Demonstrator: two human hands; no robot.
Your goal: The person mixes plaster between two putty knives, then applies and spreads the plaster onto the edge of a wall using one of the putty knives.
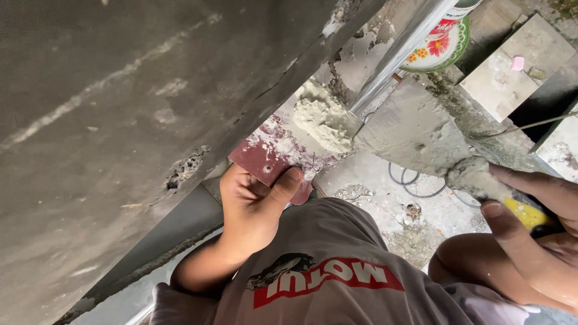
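Head view: the left hand (253,204) grips a dark red, mortar-smeared flat board (274,153), thumb clamped over its edge, against the grey concrete wall (108,120). A lump of pale grey mortar (322,117) sits on the board. The right hand (530,210) clasps the yellow handle of a mortar-coated steel trowel (415,129), whose blade touches the lump.

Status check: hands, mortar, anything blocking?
Left hand grips red board. Right hand holds trowel, blade against mortar lump. Concrete wall close left; nothing between.
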